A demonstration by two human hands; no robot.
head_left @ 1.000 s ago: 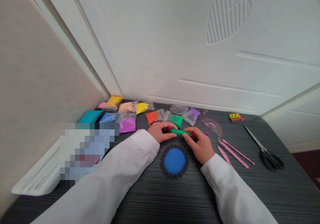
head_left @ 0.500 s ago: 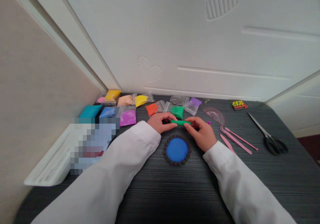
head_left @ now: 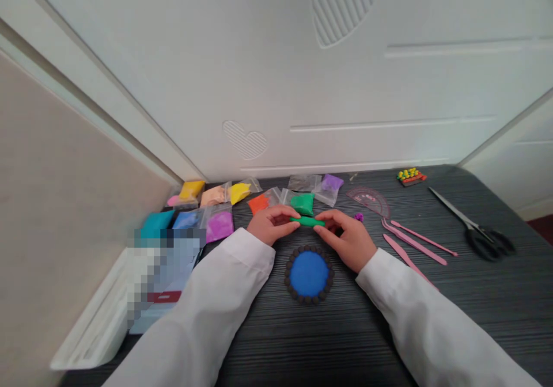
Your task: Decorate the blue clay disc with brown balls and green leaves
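Between my two hands is a short green roll of modelling clay [head_left: 307, 221], held level above the dark table. My left hand [head_left: 268, 224] pinches its left end between thumb and fingers. The right end is pinched by my right hand [head_left: 345, 236] in the same way. Just below them on the table lies a flat blue clay disc [head_left: 309, 273], ringed by small dark brown clay balls [head_left: 288, 281]. Right behind the roll rests a bag of green clay [head_left: 303, 204].
Bags of coloured clay, among them a magenta bag [head_left: 219, 226], line the back left. A protractor [head_left: 369, 201], pink modelling tools [head_left: 415, 242], scissors [head_left: 470, 224] and a small yellow-and-red clay piece [head_left: 411, 176] lie right. A white tray [head_left: 93, 318] stands left.
The camera view has shifted, so the table things appear a little lower at left and centre. Both hands still hold the green roll by its ends, with little visible difference in grip.
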